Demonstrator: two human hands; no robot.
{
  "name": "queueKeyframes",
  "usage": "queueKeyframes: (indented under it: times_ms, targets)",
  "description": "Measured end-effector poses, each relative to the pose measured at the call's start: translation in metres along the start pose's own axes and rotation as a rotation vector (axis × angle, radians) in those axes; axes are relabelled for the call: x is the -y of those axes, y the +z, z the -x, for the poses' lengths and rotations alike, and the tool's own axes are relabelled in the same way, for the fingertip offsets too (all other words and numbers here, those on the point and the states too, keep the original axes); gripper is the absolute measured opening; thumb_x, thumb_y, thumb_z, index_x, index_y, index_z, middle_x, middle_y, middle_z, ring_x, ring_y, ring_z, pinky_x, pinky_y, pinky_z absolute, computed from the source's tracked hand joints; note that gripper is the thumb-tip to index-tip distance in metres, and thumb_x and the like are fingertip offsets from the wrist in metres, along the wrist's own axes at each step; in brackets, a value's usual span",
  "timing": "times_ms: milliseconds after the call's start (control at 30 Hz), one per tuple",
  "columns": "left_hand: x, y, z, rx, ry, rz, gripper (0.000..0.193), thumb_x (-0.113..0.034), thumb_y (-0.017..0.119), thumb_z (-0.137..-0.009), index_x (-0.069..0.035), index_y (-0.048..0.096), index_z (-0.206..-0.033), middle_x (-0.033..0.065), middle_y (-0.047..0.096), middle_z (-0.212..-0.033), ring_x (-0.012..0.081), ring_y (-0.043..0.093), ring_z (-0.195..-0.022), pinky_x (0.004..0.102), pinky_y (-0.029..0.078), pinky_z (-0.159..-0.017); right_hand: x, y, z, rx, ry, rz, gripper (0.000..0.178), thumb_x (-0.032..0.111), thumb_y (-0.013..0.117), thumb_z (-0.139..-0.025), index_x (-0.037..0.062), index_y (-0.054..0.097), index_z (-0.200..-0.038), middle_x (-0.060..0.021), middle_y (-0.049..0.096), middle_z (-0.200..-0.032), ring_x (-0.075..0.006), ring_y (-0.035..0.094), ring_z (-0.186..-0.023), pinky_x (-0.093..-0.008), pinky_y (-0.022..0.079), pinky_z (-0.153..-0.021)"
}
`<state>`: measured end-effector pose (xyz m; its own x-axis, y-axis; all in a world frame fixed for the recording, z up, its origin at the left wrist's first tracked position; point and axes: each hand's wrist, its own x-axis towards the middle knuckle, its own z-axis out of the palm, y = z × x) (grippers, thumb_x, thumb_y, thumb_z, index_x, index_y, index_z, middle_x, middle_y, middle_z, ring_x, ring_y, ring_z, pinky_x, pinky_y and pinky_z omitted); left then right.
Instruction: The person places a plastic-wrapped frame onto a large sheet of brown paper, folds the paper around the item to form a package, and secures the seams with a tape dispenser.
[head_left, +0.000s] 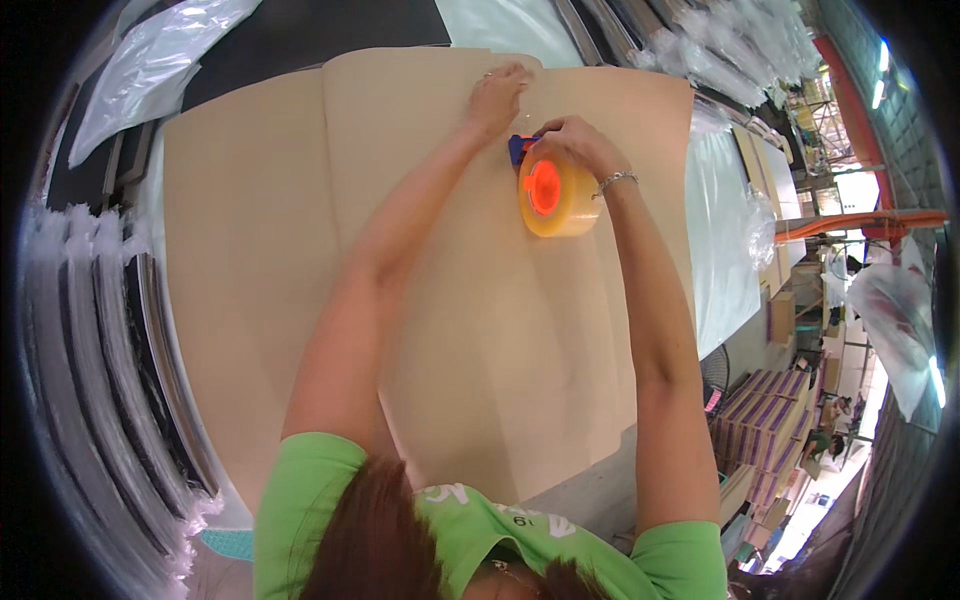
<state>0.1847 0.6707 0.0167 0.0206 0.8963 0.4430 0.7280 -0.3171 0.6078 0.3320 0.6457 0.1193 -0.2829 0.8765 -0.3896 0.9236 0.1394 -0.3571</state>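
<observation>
A large sheet of brown cardboard [460,290] lies in front of me, with a fold line running down its left part. My right hand [583,145] grips a tape dispenser [544,190] from above. The dispenser carries a thick roll of clear, yellowish packing tape on an orange hub, with a blue head at its far left side. Just beyond it, my left hand [497,100] rests on the cardboard near the far edge, fingers stretched to the right over the surface. A faint shiny strip seems to show between the hands; how far it runs cannot be made out.
Stacked dark panels wrapped in clear film [95,340] stand along the left. More film-wrapped panels [740,50] and plastic sheeting are at the far right. Beyond the right edge, stacked cartons [765,425], a fan and other people appear in the background.
</observation>
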Motion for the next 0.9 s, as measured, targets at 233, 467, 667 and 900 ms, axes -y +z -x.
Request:
queueKeyframes:
  times_ms: [233,467,667,900]
  targets:
    - [0.007,-0.007,0.036,0.503,0.119,-0.160,0.047,-0.034,0.019,-0.098,-0.024,0.041,-0.138,-0.0038,0.034,-0.147,0.0196,0.025,-0.138,0.0508,0.010,-0.114,0.015,-0.016,0.006,0.122,-0.012,0.053,0.045,0.045,0.068,-0.063,0.0137,0.072,-0.095,-0.0102,0.067,-0.098,-0.0280,0.062,-0.090,-0.0360,0.047,-0.083]
    - [-0.001,0.015,0.039,0.357,0.152,-0.321,0.048,-0.044,0.016,-0.099,-0.033,0.035,-0.141,-0.0104,0.027,-0.150,0.0174,0.023,-0.139,0.0494,0.013,-0.114,-0.014,-0.016,0.027,0.219,-0.105,0.050,0.046,0.044,0.067,-0.072,0.0048,0.070,-0.096,-0.0120,0.067,-0.093,-0.0243,0.062,-0.086,-0.0349,0.049,-0.074]
    - [0.010,0.013,0.044,0.344,0.162,-0.357,0.051,-0.051,0.017,-0.097,-0.032,0.032,-0.142,-0.0093,0.025,-0.151,0.0190,0.022,-0.140,0.0489,0.012,-0.114,-0.044,0.022,0.165,0.378,0.056,-0.096,0.050,0.037,0.072,-0.073,0.0046,0.065,-0.110,-0.0120,0.068,-0.098,-0.0189,0.063,-0.086,-0.0317,0.050,-0.074]
    - [0.002,0.007,0.044,0.297,0.158,-0.424,0.054,-0.051,0.021,-0.096,-0.026,0.032,-0.143,-0.0014,0.026,-0.151,0.0232,0.019,-0.140,0.0547,0.011,-0.112,-0.070,0.064,0.317,0.224,0.218,0.145,0.046,0.042,0.067,-0.072,0.0119,0.067,-0.107,-0.0158,0.066,-0.100,-0.0331,0.062,-0.094,-0.0404,0.049,-0.084]
